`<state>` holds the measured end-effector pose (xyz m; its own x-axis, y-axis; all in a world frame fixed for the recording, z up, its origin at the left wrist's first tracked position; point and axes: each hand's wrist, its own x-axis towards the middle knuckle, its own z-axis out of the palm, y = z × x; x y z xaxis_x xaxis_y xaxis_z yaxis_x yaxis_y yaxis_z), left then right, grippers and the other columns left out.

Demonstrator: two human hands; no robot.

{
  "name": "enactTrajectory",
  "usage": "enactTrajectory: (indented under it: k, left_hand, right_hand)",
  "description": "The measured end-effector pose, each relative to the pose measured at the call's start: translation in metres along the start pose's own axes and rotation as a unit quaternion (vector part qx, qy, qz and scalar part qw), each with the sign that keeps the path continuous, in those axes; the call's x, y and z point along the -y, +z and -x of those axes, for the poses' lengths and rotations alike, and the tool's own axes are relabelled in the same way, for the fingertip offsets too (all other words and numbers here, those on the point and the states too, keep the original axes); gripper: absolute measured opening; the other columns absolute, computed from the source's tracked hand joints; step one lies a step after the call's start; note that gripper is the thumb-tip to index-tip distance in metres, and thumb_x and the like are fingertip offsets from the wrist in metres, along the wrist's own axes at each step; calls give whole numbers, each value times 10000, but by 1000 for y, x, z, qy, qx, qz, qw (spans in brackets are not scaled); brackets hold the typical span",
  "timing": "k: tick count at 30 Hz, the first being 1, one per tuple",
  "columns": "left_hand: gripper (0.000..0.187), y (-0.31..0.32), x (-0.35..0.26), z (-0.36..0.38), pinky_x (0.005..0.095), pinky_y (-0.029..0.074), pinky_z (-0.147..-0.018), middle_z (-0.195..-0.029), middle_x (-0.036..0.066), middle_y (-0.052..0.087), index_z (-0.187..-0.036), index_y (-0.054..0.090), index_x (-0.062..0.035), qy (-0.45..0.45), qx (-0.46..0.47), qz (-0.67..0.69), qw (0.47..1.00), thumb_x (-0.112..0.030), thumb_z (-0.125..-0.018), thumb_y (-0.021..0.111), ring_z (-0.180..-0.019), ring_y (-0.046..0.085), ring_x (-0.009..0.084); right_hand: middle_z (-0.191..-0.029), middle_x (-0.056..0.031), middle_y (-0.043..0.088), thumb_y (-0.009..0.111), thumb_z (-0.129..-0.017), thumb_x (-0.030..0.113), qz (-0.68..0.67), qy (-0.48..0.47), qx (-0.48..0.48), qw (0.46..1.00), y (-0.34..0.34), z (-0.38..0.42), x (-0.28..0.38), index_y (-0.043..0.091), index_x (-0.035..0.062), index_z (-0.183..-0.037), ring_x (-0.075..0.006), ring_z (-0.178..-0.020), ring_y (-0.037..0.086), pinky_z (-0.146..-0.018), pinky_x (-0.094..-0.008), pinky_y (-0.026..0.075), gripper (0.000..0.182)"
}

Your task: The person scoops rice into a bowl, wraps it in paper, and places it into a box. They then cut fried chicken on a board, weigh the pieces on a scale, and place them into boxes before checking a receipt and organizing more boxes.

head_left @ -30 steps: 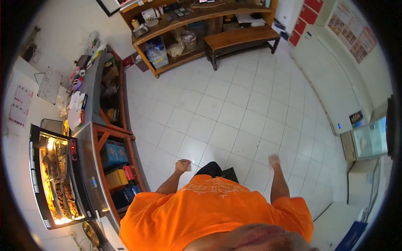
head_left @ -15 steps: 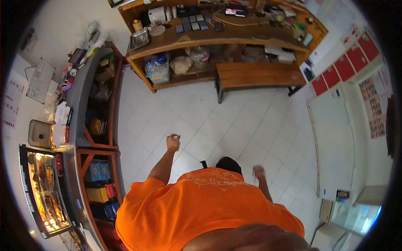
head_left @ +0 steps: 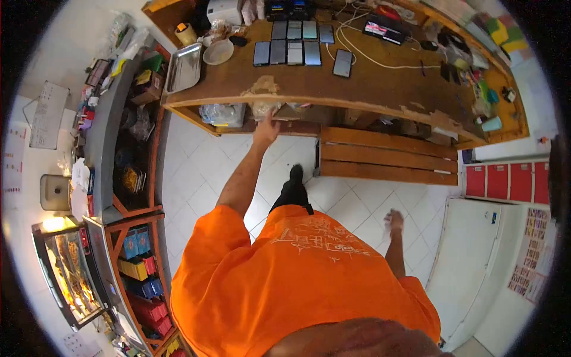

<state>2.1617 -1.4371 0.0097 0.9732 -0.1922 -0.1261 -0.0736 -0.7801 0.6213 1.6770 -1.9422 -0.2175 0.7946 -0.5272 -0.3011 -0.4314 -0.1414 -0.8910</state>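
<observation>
My left hand (head_left: 266, 130) reaches forward, overlapping the front edge of the wooden desk (head_left: 380, 89) in this view. Its fingers are apart and nothing shows in them. Just past it, a plastic bag (head_left: 264, 107) sits on the shelf under the desktop. My right hand (head_left: 394, 220) hangs out to the side above the tiled floor, slightly smeared, fingers loosely bent and apart, holding nothing visible. On the desktop ahead, several phones (head_left: 294, 52) lie in rows, and a single phone (head_left: 342, 63) lies apart, nearer the front edge.
A slatted wooden bench (head_left: 386, 153) stands against the desk front. The desk also bears a metal tray (head_left: 185, 68), a round lid (head_left: 218, 52), a lit screen (head_left: 383, 28) and white cables. Shelving (head_left: 134, 238) and a lit display case (head_left: 71, 273) line the left; a white freezer (head_left: 476, 256) stands right.
I have stepped toward the desk, which now looms larger and closer. My left hand has moved forward to its front edge; my right hand has swung forward too.
</observation>
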Motion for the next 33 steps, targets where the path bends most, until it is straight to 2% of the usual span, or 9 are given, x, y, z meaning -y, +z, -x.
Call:
enactTrajectory:
  k: [1,4,6,8,10,15,26,28,33]
  left_hand:
    - [610,-10,-18,-32,513,450,-866,-1059,267,609,-1402,308,-241,-18,17,-33,999,-396,-848,510,-1032,548,463]
    - [602,33,25,-185,518,454,-883,-1096,274,595,-1405,301,-305,124,-187,-168,960,-424,-849,497,-1070,546,445]
    - [561,-37,-51,-216,513,456,-895,-1171,250,571,-1388,342,-336,-106,24,-103,989,-439,-854,478,-1073,559,422]
    - [524,-38,-35,-275,490,465,-896,-1145,211,592,-1357,416,-275,-120,54,-131,983,-450,-864,453,-1064,576,389]
    - [535,-2,24,-349,473,478,-876,-1117,188,615,-1347,431,-217,-86,52,-248,964,-447,-865,463,-1050,591,360]
    - [488,-15,-106,-386,476,490,-838,-1155,150,607,-1322,460,-207,-9,150,-175,973,-425,-885,464,-1047,594,343]
    - [420,27,-200,-485,483,485,-873,-1129,185,612,-1249,509,-79,70,122,-161,977,-292,-896,432,-1050,599,335]
    - [477,43,-184,-466,474,511,-838,-1112,208,606,-1399,334,-290,73,208,-247,944,-305,-926,399,-1020,612,347]
    - [549,46,-196,-427,506,529,-752,-1009,162,654,-1417,297,-317,62,233,-262,935,-293,-899,476,-887,657,349]
  right_hand:
    - [-883,-83,626,487,-910,309,-75,211,-82,971,24,-20,143,556,127,-1084,-190,-707,616,-530,-289,457,261]
    - [-814,-70,629,502,-901,295,-21,210,-111,971,64,-111,231,596,59,-1022,-183,-700,629,-563,-301,495,282]
    - [-915,-81,658,535,-865,227,-83,227,38,970,67,-164,173,626,57,-1022,-178,-777,651,-564,-293,516,249]
    - [-1120,-94,638,577,-777,161,101,190,88,973,103,-176,170,626,75,-1087,-186,-1025,600,-849,-363,491,326]
    - [-989,-91,655,606,-800,212,215,6,173,961,121,-183,122,616,86,-1056,-185,-896,651,-666,-371,524,286]
    - [-836,-86,656,622,-845,305,-19,362,11,932,158,-148,273,571,76,-1053,-200,-634,648,-484,-328,475,313]
    - [-799,-100,639,597,-847,237,-53,450,-75,888,149,-139,298,582,63,-1049,-204,-636,636,-526,-331,477,266]
    - [-855,-95,631,575,-850,294,-72,443,-65,891,150,-133,289,556,84,-1069,-221,-669,617,-560,-362,460,304]
    - [-811,-97,647,603,-847,241,-67,482,-61,872,150,-124,279,577,68,-1045,-202,-634,640,-517,-331,465,265]
